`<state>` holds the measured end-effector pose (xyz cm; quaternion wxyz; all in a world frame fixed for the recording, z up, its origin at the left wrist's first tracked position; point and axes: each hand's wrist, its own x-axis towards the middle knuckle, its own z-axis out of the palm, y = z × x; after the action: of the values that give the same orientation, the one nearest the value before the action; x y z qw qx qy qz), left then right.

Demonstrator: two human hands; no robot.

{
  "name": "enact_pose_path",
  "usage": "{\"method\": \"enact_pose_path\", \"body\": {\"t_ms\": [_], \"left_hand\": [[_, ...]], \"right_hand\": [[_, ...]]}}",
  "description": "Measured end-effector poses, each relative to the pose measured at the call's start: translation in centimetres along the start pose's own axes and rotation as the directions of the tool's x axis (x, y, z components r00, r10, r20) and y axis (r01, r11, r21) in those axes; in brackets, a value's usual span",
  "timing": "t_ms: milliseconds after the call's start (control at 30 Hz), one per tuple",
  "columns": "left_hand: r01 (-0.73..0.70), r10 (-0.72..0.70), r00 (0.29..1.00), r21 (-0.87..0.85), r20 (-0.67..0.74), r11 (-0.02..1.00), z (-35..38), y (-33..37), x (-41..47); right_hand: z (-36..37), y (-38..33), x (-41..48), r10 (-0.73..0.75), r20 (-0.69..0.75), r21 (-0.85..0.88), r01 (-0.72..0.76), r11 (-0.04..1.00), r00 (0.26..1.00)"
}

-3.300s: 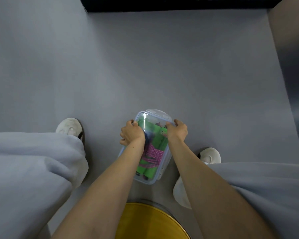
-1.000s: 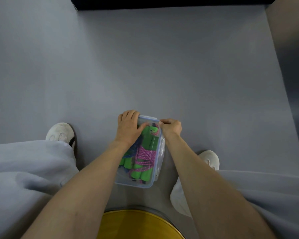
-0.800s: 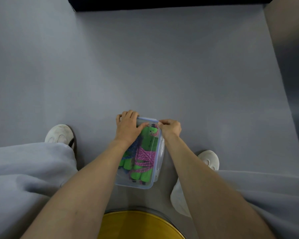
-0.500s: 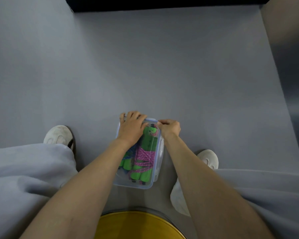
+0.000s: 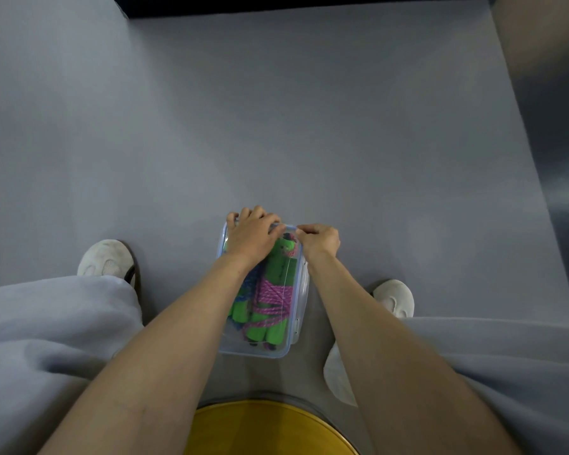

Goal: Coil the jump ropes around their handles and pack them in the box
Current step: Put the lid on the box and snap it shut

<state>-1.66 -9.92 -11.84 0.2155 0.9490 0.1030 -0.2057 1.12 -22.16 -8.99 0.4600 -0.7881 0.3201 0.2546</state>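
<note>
Two things could spoil this closing, and both start at the far end of the box [image 5: 260,351], which sits on the grey floor [image 5: 342,142] between your shoes [image 5: 393,297], just ahead of the yellow seat [image 5: 270,428]. First, the jump ropes [image 5: 271,295] fill it nearly to the top. The pink coil and the blue coil [image 5: 247,284] lie side by side around their green handles [image 5: 276,334], and one green end pokes up right under the far rim. If a loop or that end is caught between the rim and the lid [image 5: 291,310], I judge the lid will seat on one side only and spring up when you let go. Second, all your pressing is at one end. The box looks light and the floor smooth, so a hard push could slide it away from you or tip the near end up. Your left hand [image 5: 252,239] lies palm down on the far part of the lid, its fingers curled over the far edge, gripping it. Your right hand [image 5: 319,241] is closed in a pinch, thumb and forefinger meeting on the lid's far right corner; whether that is a tab or the bare rim I cannot tell. The side latch [image 5: 304,290] looks unfastened, though I cannot be sure.
</note>
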Motion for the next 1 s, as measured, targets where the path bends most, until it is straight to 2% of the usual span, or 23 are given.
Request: {"method": "enact_pose_path", "body": {"t_ms": [200,300,367,433,500,567,800,900,1000], "left_hand": [[0.051,-0.054,0.998,-0.071,-0.038,0.996,-0.2,0.3,-0.2],[0.211,-0.221,0.973,-0.127,-0.072,0.969,-0.9,-1.0,-0.6],[0.418,-0.441,0.893,-0.201,-0.086,0.886,-1.6,-2.5,-1.0],[0.616,-0.667,0.744,-0.336,-0.052,0.713,-2.3,-3.9,-1.6],[0.716,-0.788,0.614,-0.444,0.035,0.538,-2.5,-4.8,-2.5],[0.734,-0.809,0.581,-0.488,0.092,0.472,-2.3,-5.2,-3.5],[0.689,-0.803,0.586,-0.587,0.107,0.425,-1.3,-6.3,-4.7],[0.685,-0.82,0.565,-0.608,0.097,0.4,-1.4,-6.4,-4.5],[0.703,-0.834,0.547,-0.577,0.065,0.416,-2.1,-5.5,-4.0]], "right_hand": [[0.1,-0.5,0.0,-0.036,0.015,-0.04,0.037,0.999,0.999],[0.2,-0.4,-0.7,-0.104,0.026,-0.085,0.106,0.991,0.994],[0.0,-0.1,-1.2,-0.103,0.039,-0.117,0.107,0.987,0.994],[-0.5,0.5,-1.4,-0.09,0.041,-0.138,0.095,0.986,0.995],[-0.9,0.9,-1.5,-0.098,0.035,-0.146,0.102,0.984,0.995],[-1.1,1.0,-1.4,-0.103,0.013,-0.117,0.104,0.988,0.995],[0.0,1.0,-0.5,0.06,-0.086,0.034,-0.057,0.998,0.994],[0.1,0.9,-0.3,0.077,-0.097,0.065,-0.07,0.995,0.992],[0.2,0.5,-0.3,0.088,-0.099,0.083,-0.079,0.993,0.991]]}}
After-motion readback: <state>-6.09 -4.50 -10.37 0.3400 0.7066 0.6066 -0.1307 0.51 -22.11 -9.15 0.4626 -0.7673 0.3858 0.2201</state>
